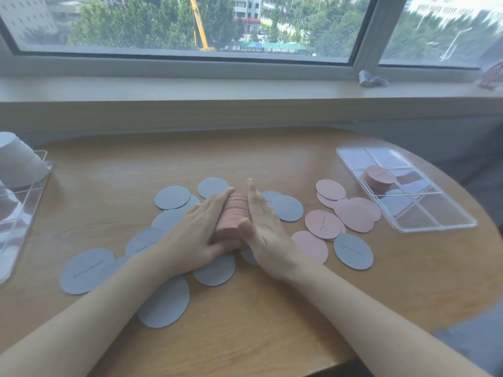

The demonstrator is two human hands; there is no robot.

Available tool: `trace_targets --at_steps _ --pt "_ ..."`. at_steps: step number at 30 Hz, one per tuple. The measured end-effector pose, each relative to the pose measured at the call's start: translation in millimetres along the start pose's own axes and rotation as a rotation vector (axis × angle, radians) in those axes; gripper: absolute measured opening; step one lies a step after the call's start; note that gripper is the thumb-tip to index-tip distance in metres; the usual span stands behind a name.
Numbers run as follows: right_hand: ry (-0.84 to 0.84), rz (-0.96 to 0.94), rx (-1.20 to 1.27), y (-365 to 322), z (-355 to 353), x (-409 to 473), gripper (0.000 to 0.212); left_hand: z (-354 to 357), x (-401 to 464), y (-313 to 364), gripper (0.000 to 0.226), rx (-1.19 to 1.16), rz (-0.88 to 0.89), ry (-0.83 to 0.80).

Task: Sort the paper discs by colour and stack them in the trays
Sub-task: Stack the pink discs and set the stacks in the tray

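A person sat at a round wooden table (245, 336) under a window (190, 23), seen from a head camera looking down at both bare forearms.

At the middle of the table both hands pressed a thick pink stack (232, 216) of paper discs, lying on its side, between them. The left hand (190, 232) lay against the stack's left side with fingers straight and together, the fingertips reaching its far end. The right hand (261, 227) lay against the right side, fingers also straight, with the thumb (245, 227) bent over the near end of the stack. Neither hand curled around the stack; they squeezed it flat-palmed from either side.

Loose grey discs (87, 270) lay scattered on the table around and under the hands, mostly to the left and near side. Loose pink discs (353, 216) lay overlapping to the right of the hands, with one more grey disc (353, 251) at their near edge.

Further right sat a clear tray (435, 221) divided into compartments. A short pink pile (378, 176) stood upright in it; which compartment could not be told exactly.

At the far left edge stood another clear tray (16, 219), partly out of view, holding a tall leaning grey pile (19, 164).

A crumpled wrapper (371, 78) lay on the windowsill (190, 88).
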State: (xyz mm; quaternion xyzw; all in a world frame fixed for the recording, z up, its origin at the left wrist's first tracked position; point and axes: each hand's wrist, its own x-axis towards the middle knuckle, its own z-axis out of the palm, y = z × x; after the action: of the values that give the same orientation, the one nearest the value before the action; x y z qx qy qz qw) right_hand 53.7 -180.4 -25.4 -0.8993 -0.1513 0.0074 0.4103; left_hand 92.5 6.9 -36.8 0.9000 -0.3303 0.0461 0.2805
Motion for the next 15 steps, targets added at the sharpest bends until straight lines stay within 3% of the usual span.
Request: trace_targets --at_steps 5,10,15 --pt "-0.016 -0.006 -0.028 -3 -3 2 0.098 1 0 2 0.094 -0.036 -0.006 -0.001" --pt "0.103 0.004 -0.331 20 -43 -12 0.084 1 0 0 0.095 -0.117 -0.049 -0.004" --pt "0.064 0.275 -0.657 54 -97 -49 0.055 0 0 0 0.092 -0.197 -0.098 0.004"
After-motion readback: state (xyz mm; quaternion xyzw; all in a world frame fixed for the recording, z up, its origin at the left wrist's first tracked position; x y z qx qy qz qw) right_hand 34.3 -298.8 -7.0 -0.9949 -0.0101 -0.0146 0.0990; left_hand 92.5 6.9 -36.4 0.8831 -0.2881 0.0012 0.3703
